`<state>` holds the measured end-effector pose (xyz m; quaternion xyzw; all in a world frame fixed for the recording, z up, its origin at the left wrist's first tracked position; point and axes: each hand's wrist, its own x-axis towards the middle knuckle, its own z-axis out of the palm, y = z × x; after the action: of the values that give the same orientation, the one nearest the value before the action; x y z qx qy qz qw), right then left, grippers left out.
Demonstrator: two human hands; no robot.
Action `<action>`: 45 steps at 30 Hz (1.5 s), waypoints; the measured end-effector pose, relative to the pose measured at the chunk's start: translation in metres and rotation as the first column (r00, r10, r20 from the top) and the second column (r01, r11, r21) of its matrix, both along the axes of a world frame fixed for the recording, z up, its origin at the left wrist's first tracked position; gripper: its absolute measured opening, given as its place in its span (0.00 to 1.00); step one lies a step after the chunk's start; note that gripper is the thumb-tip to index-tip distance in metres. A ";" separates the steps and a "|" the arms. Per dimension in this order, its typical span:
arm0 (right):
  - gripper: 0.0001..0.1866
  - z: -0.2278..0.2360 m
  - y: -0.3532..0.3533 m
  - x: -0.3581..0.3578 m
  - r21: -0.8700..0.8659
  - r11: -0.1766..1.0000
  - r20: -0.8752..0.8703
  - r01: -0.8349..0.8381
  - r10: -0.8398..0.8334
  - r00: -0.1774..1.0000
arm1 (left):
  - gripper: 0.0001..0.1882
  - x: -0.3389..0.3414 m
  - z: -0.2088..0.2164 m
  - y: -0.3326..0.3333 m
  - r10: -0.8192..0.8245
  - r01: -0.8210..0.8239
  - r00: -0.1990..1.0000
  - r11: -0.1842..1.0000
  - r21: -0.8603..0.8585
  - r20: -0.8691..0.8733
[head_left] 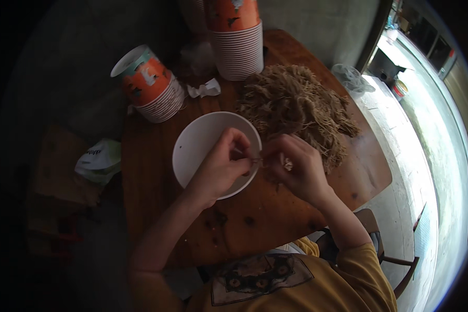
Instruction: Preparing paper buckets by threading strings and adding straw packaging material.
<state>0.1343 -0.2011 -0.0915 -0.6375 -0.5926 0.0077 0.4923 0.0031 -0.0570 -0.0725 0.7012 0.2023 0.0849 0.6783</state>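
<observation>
Over the right side of a white paper tub, my left hand pinches a thin brownish strand. The strand spans the small gap to my right hand, whose fingers are closed on its other end just outside the rim. A small pale piece shows by the right palm. Beyond the right hand lies a big heap of dry, stringy brown strands, tangled together; their exact kind is hard to tell. Inside, the tub shows a small dark speck, and my hands hide part of it.
A tall stack of paper tubs stands at the back of the wooden table. A shorter stack leans at the back left, beside a crumpled white paper. Left of the table are a cardboard box and a plastic package.
</observation>
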 end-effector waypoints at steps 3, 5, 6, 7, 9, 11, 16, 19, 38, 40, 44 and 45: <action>0.06 -0.016 0.001 -0.001 0.015 0.996 -0.431 -0.086 0.084 0.899 | 0.15 0.000 0.000 -0.004 -0.020 0.020 1.000 0.994 0.106 -0.009; 0.06 -0.013 -0.001 -0.007 -0.053 0.991 -0.608 -0.120 0.064 0.791 | 0.14 -0.001 0.001 -0.003 0.002 0.001 1.000 0.994 0.105 -0.030; 0.06 -0.010 -0.002 -0.009 -0.118 0.981 -0.755 -0.155 0.013 0.656 | 0.15 -0.001 -0.002 -0.001 -0.030 0.032 0.999 0.991 0.127 -0.018; 0.06 -0.014 0.000 -0.009 -0.117 0.980 -0.756 -0.160 0.017 0.655 | 0.16 -0.001 -0.003 -0.001 -0.064 0.064 0.998 0.987 0.148 -0.008; 0.04 -0.025 0.006 -0.009 0.003 0.997 -0.589 -0.081 0.067 0.805 | 0.16 -0.001 0.000 -0.001 -0.056 0.059 0.998 0.987 0.151 -0.023; 0.05 -0.017 0.004 -0.010 -0.071 0.995 -0.523 -0.074 0.026 0.852 | 0.16 -0.002 -0.001 -0.002 -0.049 0.055 0.998 0.987 0.153 -0.040; 0.08 -0.008 0.004 -0.012 -0.119 0.993 -0.257 -0.016 -0.016 0.966 | 0.14 -0.002 -0.004 -0.004 -0.066 0.040 0.993 0.968 0.249 0.093; 0.06 -0.008 0.004 -0.013 -0.090 0.995 -0.119 0.036 -0.047 0.992 | 0.13 -0.001 -0.007 -0.006 -0.072 0.016 0.985 0.945 0.325 0.159; 0.07 -0.022 0.008 -0.023 0.001 0.990 -0.116 0.143 -0.142 0.983 | 0.04 -0.008 -0.002 -0.014 0.045 -0.051 0.999 0.885 0.464 0.024; 0.07 -0.022 0.007 -0.024 0.000 0.990 -0.120 0.143 -0.142 0.983 | 0.04 -0.009 0.001 -0.014 0.046 -0.047 0.999 0.896 0.441 0.013; 0.07 -0.020 0.004 -0.026 0.033 0.988 -0.041 0.152 -0.151 0.988 | 0.04 -0.010 0.004 -0.019 0.059 -0.064 0.998 0.882 0.467 0.026; 0.07 -0.022 0.005 -0.025 0.036 0.988 -0.047 0.153 -0.151 0.987 | 0.04 -0.009 0.002 -0.018 0.059 -0.063 0.998 0.882 0.467 0.024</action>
<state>0.1091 -0.1960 -0.1131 -0.6706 -0.5313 -0.0277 0.5170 -0.0057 -0.0748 -0.0704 0.8369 0.1948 0.1554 0.4874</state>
